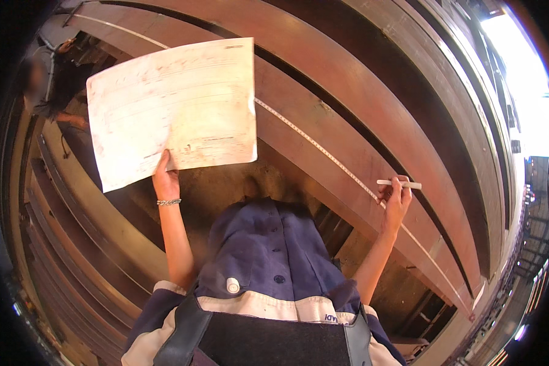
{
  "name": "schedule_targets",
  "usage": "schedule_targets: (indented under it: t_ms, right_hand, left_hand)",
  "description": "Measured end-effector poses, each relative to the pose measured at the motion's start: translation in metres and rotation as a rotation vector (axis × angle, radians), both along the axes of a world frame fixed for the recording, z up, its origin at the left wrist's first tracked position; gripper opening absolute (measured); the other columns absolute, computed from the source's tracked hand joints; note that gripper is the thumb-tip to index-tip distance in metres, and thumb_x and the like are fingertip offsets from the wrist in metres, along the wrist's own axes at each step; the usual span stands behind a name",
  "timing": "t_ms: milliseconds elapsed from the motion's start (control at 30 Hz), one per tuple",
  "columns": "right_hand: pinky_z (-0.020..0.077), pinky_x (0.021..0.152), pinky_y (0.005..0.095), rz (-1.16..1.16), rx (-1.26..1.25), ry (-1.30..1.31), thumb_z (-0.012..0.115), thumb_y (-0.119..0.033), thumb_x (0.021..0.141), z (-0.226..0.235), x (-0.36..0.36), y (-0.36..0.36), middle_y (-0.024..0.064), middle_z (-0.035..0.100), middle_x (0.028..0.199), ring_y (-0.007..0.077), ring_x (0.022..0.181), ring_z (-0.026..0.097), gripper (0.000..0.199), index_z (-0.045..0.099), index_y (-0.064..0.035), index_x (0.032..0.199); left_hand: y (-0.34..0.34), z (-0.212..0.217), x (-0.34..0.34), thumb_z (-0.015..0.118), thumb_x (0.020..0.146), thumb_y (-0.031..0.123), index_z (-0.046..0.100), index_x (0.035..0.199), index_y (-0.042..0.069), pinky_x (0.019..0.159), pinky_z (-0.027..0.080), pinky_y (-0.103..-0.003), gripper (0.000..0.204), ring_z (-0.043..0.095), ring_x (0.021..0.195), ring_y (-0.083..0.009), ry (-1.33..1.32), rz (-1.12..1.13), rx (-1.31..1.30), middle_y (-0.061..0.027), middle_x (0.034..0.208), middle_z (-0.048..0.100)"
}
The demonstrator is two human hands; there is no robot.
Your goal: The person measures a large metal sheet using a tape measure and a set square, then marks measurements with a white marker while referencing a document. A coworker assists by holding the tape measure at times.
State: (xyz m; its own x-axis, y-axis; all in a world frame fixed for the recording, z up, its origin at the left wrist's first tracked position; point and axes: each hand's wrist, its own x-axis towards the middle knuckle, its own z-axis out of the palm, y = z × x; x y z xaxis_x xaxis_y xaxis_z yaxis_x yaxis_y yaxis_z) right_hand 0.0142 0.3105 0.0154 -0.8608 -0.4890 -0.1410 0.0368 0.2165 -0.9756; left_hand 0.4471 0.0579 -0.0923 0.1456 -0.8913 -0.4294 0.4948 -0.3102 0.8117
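My left hand [164,177] holds up a large, stained white sheet of paper [171,107] by its lower edge, with a metal bracelet on the wrist. My right hand [397,198] pinches a white chalk stick [399,183] over a long rusty steel beam [348,116]. A measuring tape [311,140] lies stretched along the beam's flange and passes right beside my right fingers.
More long brown steel beams [79,244] run on the left and lower left. Another person [49,79] stands at the upper left behind the paper. Bright daylight [524,73] comes in at the upper right. My blue work shirt [268,262] fills the lower middle.
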Motion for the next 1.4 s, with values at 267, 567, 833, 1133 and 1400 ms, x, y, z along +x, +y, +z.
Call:
schedule_targets:
  t_ms: [267,567,833,1133,1400]
  right_hand:
    - [0.0453,0.048,0.0248,0.110,0.066,-0.082,0.053,-0.015,0.095,-0.022,0.006,-0.010,0.0079,0.060,0.073,0.0103,0.056,0.054,0.012,0.054,-0.0030,0.093]
    - [0.0430,0.045,0.0233,0.184,0.153,-0.052,0.052,-0.014,0.094,-0.029,0.005,-0.032,0.0056,0.058,0.067,0.0082,0.053,0.053,0.015,0.057,-0.0017,0.087]
    - [0.0386,0.041,0.0226,0.299,0.265,0.018,0.051,-0.015,0.089,-0.041,-0.001,-0.067,0.0031,0.055,0.060,0.0073,0.048,0.050,0.016,0.055,-0.0018,0.081]
    - [0.0380,0.045,0.0267,0.335,0.411,0.209,0.051,-0.020,0.087,-0.063,-0.016,-0.076,0.0047,0.056,0.057,0.0105,0.048,0.051,0.022,0.060,-0.0017,0.077]
    - [0.0471,0.058,0.0330,0.373,0.468,0.203,0.054,-0.021,0.084,-0.053,-0.017,-0.086,0.0117,0.062,0.063,0.0193,0.061,0.062,0.025,0.061,0.0034,0.080]
  left_hand:
    - [0.006,-0.017,0.010,0.065,0.087,0.016,0.060,0.114,-0.001,0.076,0.046,-0.026,0.033,0.059,0.097,-0.0150,-0.018,0.029,0.039,-0.0053,0.112,0.063]
    - [0.009,-0.022,0.010,0.064,0.088,0.017,0.057,0.119,-0.003,0.085,0.046,-0.033,0.038,0.058,0.104,-0.0197,-0.039,-0.004,0.107,-0.0082,0.117,0.061]
    - [0.009,-0.025,0.007,0.063,0.088,0.018,0.056,0.121,-0.004,0.087,0.047,-0.035,0.040,0.058,0.105,-0.0220,-0.075,-0.014,0.142,-0.0096,0.118,0.061]
    - [0.014,-0.012,-0.002,0.065,0.087,0.017,0.060,0.117,-0.002,0.077,0.048,-0.029,0.036,0.060,0.097,-0.0168,-0.057,0.019,0.118,-0.0065,0.113,0.063]
    - [0.015,-0.019,-0.002,0.065,0.087,0.016,0.061,0.115,-0.001,0.077,0.048,-0.030,0.033,0.061,0.097,-0.0161,-0.050,0.021,0.086,-0.0057,0.112,0.064]
